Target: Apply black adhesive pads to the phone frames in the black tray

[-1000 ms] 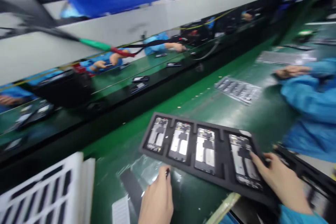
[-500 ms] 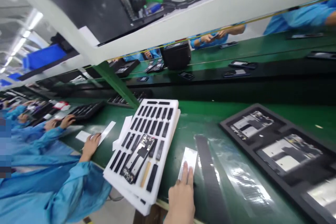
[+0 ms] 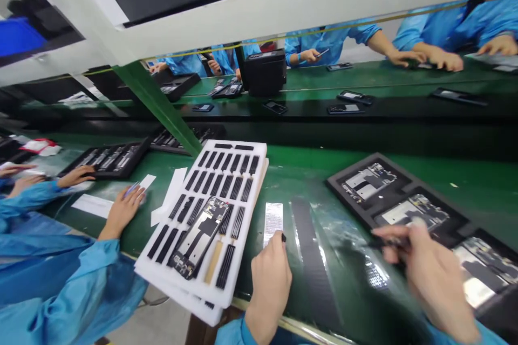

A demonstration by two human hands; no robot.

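Note:
My left hand [image 3: 270, 280] is closed at the lower end of a white printed strip [image 3: 273, 215] on the green mat, with a small dark thing at its fingertips. Blurred by motion, my right hand [image 3: 431, 267] grips a thin dark tool [image 3: 376, 242] over the near side of a black tray [image 3: 429, 193] of phone assemblies. Left of my left hand, a white foam tray [image 3: 231, 292] with rows of slim black parts has an open phone assembly [image 3: 201, 236] lying tilted across it. A dark strip [image 3: 309, 248] lies on the mat between my hands.
At left, a co-worker's hand [image 3: 123, 210] rests by white paper strips [image 3: 92, 205]. A green post [image 3: 159, 110] rises behind the foam tray. Phones [image 3: 346, 109] lie on the raised dark ledge beyond, below a white beam [image 3: 251, 16]. People in blue sleeves work across.
My right hand has come into view over the black tray. My left hand's extended fingers have curled at the strip, whose printing now shows. The view has shifted, moving the scene leftward.

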